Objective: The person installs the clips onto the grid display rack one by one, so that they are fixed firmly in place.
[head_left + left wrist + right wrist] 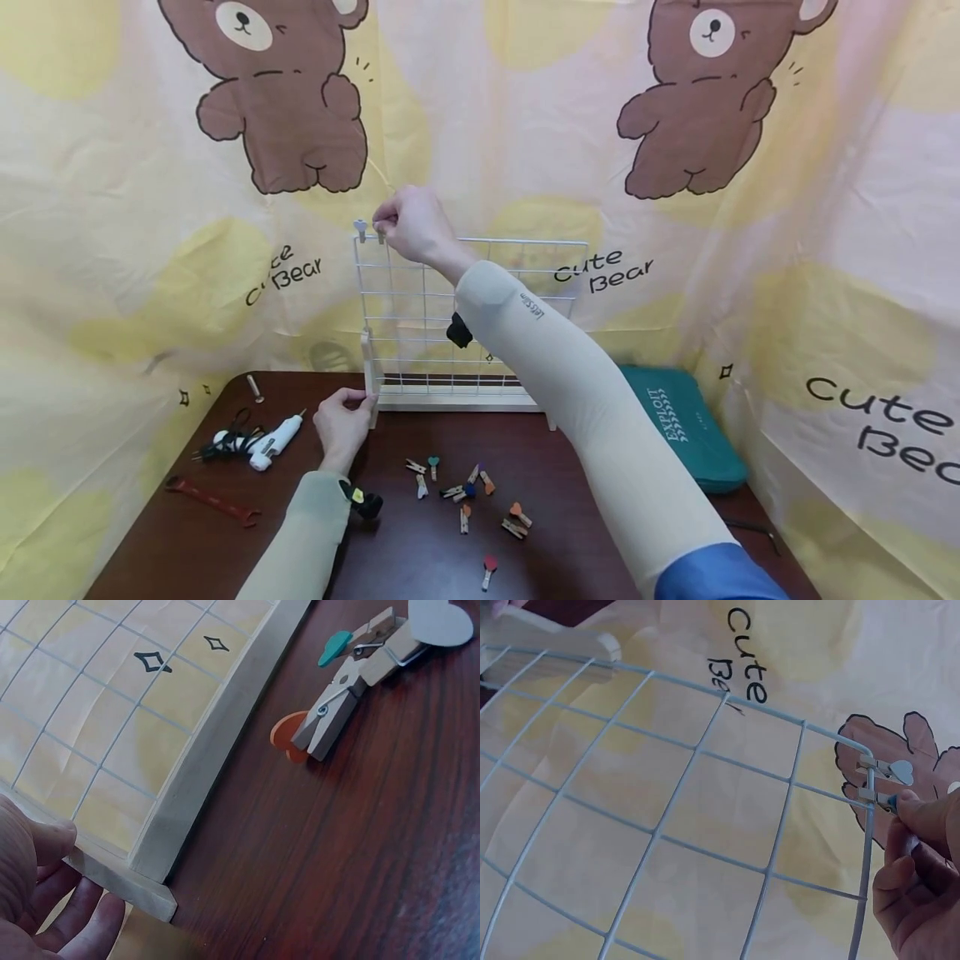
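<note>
A white wire grid [480, 296] stands upright in a wooden base [465, 402]. At its top left corner my right hand [416, 223] pinches a small clothespin [877, 799] with a blue decoration, its jaws on the top wire. Beside it a clothespin with a pale heart [891, 771] sits clipped to the same wire. My left hand [343, 423] grips the left wooden upright [369, 363] low down, thumb on one side and fingers on the other in the left wrist view.
Several heart-topped clothespins [465, 521] lie scattered on the dark table [420, 562] before the grid. At left are a white glue gun [276, 442], a red wrench [213, 500] and a small white stick [255, 388]. A green case [686, 429] lies at right, near a dark hex key [757, 529].
</note>
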A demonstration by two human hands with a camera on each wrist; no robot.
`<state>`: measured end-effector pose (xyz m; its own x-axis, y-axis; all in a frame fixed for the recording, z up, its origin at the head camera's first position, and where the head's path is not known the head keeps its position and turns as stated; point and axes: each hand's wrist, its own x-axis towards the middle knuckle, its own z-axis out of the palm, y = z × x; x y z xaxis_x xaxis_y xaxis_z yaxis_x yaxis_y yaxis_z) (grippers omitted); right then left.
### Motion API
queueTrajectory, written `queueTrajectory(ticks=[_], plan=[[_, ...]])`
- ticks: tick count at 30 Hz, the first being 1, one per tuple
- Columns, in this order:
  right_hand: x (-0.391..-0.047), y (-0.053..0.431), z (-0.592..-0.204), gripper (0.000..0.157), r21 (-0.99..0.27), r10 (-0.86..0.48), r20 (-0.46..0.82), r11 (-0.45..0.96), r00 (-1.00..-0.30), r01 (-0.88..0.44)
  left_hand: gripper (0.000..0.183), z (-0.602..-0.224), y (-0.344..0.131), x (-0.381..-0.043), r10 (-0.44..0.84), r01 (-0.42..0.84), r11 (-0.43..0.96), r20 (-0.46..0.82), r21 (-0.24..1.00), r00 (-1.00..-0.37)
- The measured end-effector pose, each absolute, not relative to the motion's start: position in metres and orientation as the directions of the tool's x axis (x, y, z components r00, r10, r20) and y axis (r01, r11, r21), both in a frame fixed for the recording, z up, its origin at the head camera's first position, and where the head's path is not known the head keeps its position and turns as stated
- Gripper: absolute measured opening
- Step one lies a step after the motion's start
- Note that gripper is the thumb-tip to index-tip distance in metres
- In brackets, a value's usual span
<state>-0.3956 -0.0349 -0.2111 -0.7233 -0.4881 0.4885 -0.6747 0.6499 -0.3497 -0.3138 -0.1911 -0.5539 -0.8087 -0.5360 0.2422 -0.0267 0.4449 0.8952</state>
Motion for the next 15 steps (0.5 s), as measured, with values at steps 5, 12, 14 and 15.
queueTrajectory(ticks=[5, 12, 14, 15], plan=[[-0.39, -0.024, -0.217, 0.028, -0.345, -0.488, 0.528, 0.625, -0.695, -0.701, 0.016, -0.554, -0.191, -0.314, -0.538, -0.026, 0.456, 0.253, 0.889, -0.804], [-0.362, 0.027, -0.258, 0.029, -0.436, -0.408, 0.658, 0.479, -0.633, -0.762, 0.017, -0.553, -0.188, -0.312, -0.531, -0.017, 0.451, 0.253, 0.892, -0.808], [-0.352, 0.044, -0.28, 0.024, -0.494, -0.425, 0.615, 0.449, -0.664, -0.744, 0.017, -0.552, -0.188, -0.312, -0.538, -0.023, 0.446, 0.247, 0.895, -0.806], [-0.347, 0.052, -0.293, 0.023, -0.529, -0.437, 0.577, 0.443, -0.689, -0.724, 0.017, -0.552, -0.188, -0.311, -0.54, -0.027, 0.444, 0.243, 0.895, -0.806]])
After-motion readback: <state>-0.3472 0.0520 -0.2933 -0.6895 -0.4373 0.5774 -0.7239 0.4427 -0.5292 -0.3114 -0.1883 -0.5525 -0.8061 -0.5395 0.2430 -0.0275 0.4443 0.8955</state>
